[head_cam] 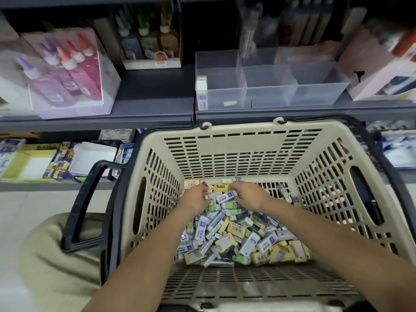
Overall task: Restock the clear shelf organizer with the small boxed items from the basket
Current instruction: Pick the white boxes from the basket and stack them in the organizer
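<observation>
A beige slatted basket (243, 152) holds a heap of small boxed items (236, 239) in white-blue, yellow and green. Both my hands reach deep into it at the far end of the heap. My left hand (195, 199) has its fingers curled and pinches a small box at its fingertips. My right hand (247, 194) pinches a white-and-blue box (226, 197). On the shelf above stands the clear shelf organizer (267, 95) with several compartments; a few white-blue boxes (201, 91) stand upright at its left end, the other compartments look bare.
The basket's black handle (87, 203) hangs down at the left over my knee (56, 255). Left of the organizer stands a clear case of glue bottles (67, 73); a pale box (380, 70) sits to the right. A lower shelf holds yellow and white packs (29, 163).
</observation>
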`<action>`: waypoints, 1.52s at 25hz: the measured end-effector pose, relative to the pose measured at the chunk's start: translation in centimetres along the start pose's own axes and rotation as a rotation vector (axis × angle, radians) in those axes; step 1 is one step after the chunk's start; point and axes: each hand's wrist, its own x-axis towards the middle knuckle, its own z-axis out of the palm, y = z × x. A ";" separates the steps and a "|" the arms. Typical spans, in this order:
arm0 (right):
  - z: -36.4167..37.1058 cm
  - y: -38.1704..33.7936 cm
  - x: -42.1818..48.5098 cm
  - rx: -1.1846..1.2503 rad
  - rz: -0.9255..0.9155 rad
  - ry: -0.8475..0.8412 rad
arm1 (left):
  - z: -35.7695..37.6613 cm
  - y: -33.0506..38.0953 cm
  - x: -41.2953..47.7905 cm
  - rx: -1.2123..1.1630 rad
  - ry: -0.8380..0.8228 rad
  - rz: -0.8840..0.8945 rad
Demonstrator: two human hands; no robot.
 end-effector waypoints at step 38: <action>4.5 -6.8 -0.8 -0.099 -0.219 -0.106 | -3.8 -0.2 -0.7 -1.317 -0.079 -0.235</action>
